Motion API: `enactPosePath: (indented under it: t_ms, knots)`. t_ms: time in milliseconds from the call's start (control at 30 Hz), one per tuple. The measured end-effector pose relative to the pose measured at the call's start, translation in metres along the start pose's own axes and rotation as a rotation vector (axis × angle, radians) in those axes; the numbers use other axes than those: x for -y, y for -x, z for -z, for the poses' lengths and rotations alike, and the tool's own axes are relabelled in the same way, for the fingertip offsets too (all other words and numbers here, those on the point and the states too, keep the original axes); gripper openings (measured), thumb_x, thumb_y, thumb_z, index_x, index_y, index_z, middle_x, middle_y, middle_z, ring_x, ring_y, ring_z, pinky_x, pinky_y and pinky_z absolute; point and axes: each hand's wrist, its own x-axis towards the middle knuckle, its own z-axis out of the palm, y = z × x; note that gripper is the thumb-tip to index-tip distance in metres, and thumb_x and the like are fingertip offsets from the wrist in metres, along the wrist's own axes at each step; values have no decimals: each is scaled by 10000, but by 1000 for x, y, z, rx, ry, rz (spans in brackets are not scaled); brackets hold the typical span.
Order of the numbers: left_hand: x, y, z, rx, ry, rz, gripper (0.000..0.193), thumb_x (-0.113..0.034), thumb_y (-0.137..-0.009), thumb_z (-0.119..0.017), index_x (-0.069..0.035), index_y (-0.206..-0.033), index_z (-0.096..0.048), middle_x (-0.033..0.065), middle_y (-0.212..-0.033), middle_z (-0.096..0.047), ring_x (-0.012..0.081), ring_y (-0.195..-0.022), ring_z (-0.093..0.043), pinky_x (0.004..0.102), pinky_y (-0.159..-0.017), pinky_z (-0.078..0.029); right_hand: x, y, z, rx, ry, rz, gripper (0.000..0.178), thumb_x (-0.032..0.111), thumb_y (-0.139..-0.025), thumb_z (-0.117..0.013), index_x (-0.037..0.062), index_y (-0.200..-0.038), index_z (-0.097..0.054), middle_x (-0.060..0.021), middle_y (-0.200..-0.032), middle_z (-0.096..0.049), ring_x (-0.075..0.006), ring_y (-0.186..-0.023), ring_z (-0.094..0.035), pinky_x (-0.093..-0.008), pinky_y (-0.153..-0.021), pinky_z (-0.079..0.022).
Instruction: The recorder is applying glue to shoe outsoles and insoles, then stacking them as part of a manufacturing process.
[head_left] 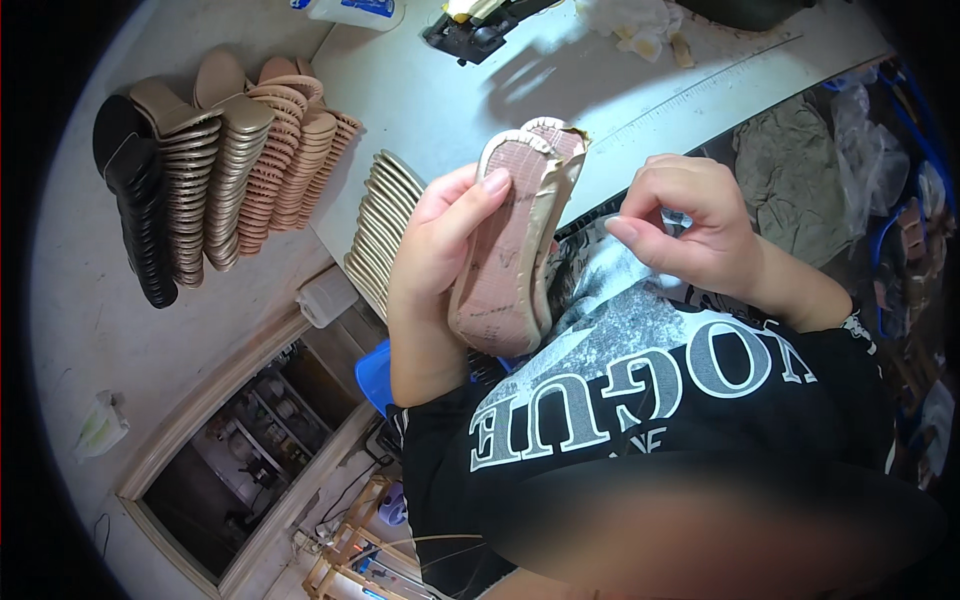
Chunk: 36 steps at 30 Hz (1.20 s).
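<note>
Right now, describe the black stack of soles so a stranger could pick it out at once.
Start at the pale worktable and find the rows of stacked soles along its left part. The black stack is the outermost row, farthest left. It alone is black; its neighbours are gold, tan and pink.

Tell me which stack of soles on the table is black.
The leftmost stack, at the outer end of the fanned rows; the stacks beside it are tan, gold and pinkish.
</note>
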Motion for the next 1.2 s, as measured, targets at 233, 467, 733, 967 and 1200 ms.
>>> enactPosePath:
  t_ms: [233, 467, 733, 967, 1200]
  knots:
    - [5, -26, 6, -171, -558, -175, 268, -232, -952, -532, 15, -1015, -617, 1, -864, -629, 48, -743, -547, 207, -665, -441, -5, 4, -5, 37, 52, -41, 84, 95, -775, -669, 21, -803, -642, -103, -881, -687, -138, -501, -561, -254, -487, -462]
    - [8, -44, 20, -41, -256, -99, 322, -222, -950, -502, 45, -1120, -561, 121, -961, -655, 152, -780, -639, 267, -701, -516, -6, 9, -6, 41, 7, -27, 82, 95, -773, -658, 26, -810, -633, -88, -864, -684, -157, -536, -590, -271, -503, -469]
    - [9, -17, 9, -4, -490, -111, 328, -221, -944, -496, 55, -1110, -558, 109, -934, -647, 143, -790, -631, 267, -697, -512, -14, 11, 10, -74, 86, 23, 150, 61, -741, -677, 52, -644, -563, -28, -587, -555, -148, -473, -473, -285, -486, -371]
    - [2, 2, -4, 165, -601, -263, 308, -178, -875, -519, 93, -990, -611, 162, -962, -628, 233, -877, -592, 318, -787, -442, -15, 7, 33, -59, 105, 191, 139, 82, -661, -713, 69, -720, -587, -18, -691, -595, -160, -598, -517, -286, -596, -393]
    - [-3, -7, -8, 191, -562, -181, 296, -158, -896, -502, 79, -1041, -602, 131, -961, -630, 188, -873, -587, 308, -784, -450, -18, 10, 38, -37, 120, 227, 168, 91, -653, -713, 60, -784, -612, -30, -754, -628, -153, -625, -555, -280, -614, -400]
